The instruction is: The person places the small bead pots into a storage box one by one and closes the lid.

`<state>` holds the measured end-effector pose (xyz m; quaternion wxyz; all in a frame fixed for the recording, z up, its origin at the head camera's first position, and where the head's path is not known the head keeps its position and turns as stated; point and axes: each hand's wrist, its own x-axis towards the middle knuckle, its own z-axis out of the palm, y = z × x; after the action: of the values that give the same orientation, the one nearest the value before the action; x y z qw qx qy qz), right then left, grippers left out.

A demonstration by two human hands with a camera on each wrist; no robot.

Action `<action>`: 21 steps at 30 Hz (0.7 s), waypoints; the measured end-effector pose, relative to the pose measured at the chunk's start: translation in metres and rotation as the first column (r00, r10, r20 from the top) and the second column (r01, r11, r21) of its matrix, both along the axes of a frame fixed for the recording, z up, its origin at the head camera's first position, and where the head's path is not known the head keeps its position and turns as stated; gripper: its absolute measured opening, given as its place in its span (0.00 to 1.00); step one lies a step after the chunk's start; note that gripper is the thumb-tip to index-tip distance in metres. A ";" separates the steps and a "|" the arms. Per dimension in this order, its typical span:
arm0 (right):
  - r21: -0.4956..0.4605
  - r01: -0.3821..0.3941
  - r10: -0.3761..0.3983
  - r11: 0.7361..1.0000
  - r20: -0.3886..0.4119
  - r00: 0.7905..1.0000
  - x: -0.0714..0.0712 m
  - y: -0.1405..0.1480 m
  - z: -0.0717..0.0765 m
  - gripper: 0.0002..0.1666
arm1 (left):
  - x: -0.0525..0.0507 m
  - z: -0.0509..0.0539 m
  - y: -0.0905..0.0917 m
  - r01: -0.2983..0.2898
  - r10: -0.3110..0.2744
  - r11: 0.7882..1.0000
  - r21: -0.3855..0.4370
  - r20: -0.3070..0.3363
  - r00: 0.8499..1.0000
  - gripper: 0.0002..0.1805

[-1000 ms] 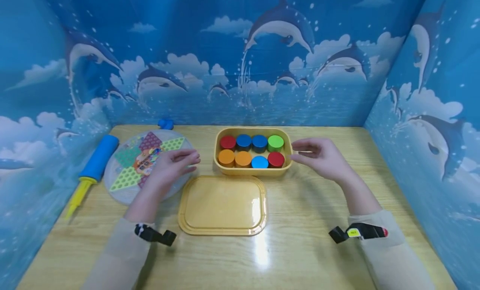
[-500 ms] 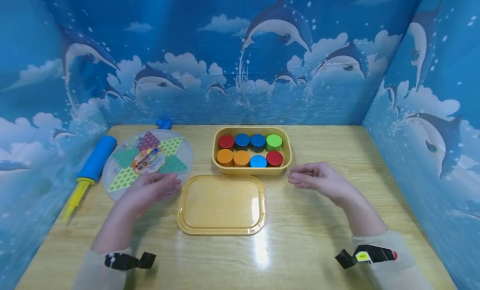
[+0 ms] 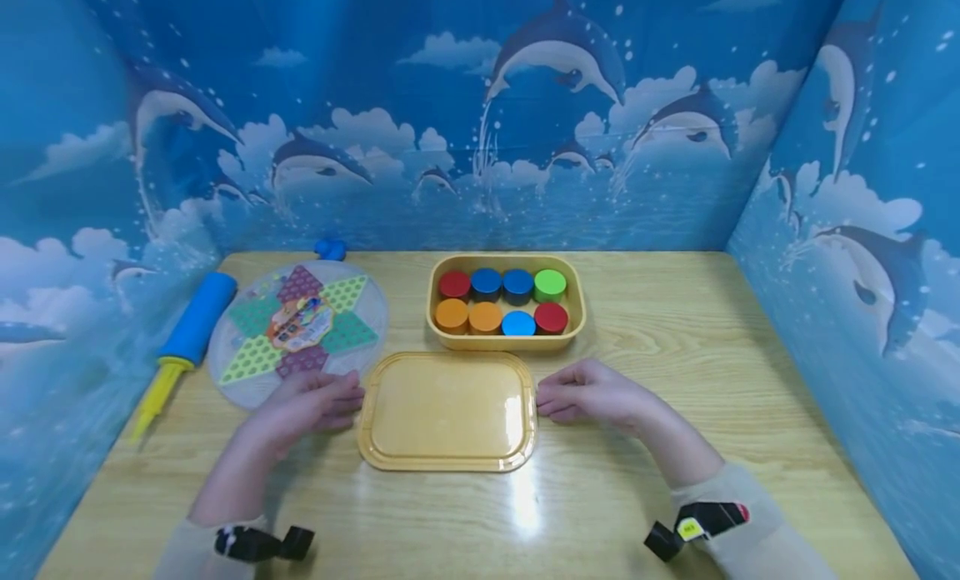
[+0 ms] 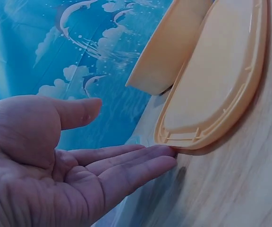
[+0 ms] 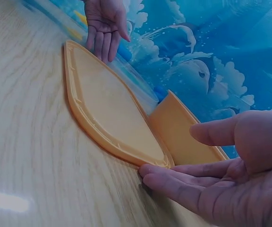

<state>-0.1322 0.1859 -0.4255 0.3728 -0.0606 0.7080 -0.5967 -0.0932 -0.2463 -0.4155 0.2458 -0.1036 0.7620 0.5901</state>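
A flat orange-yellow lid (image 3: pixel 447 409) lies on the table in front of a matching rectangular tub (image 3: pixel 510 342). In the tub stand two rows of round pots with red, blue, green and orange caps. My left hand (image 3: pixel 311 409) is at the lid's left end, its straight fingertips touching the rim in the left wrist view. At the right end, the fingertips of my right hand (image 3: pixel 592 397) meet the rim, thumb raised apart from it in the right wrist view. Neither hand's fingers curl round the lid.
A round Chinese checkers board (image 3: pixel 300 372) lies to the left, close to my left hand. Beyond it rests a blue and yellow hand pump (image 3: pixel 187 330). A small blue object (image 3: pixel 331 248) sits at the table's back edge, against the dolphin-print backdrop (image 3: pixel 480 130).
Both hands have come down and back from beside the tub to the two ends of the lid. The right hand moved left and nearer. The lid and tub stay in place.
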 end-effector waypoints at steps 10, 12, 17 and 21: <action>0.053 -0.005 0.007 0.999 -0.028 1.000 0.011 -0.003 -0.001 0.36 | 0.008 -0.005 0.005 -0.019 0.019 1.000 -0.001 -0.012 1.000 0.33; 0.059 -0.011 0.014 0.998 -0.041 0.999 0.015 -0.004 0.001 0.38 | 0.012 -0.006 0.005 -0.027 0.028 0.999 0.027 -0.018 0.999 0.34; 0.077 0.017 -0.015 0.997 -0.037 0.999 0.022 -0.006 0.003 0.41 | 0.020 -0.007 0.009 -0.056 0.059 0.997 0.061 -0.054 0.997 0.32; -0.012 0.001 -0.001 1.000 -0.002 1.000 0.026 -0.008 0.002 0.41 | 0.026 -0.006 0.015 -0.032 0.030 0.999 -0.033 -0.085 0.996 0.30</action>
<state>-0.1057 0.1774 -0.4230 0.3715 -0.0629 0.7047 -0.6011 -0.0673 -0.2314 -0.4214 0.2023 -0.0946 0.7802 0.5843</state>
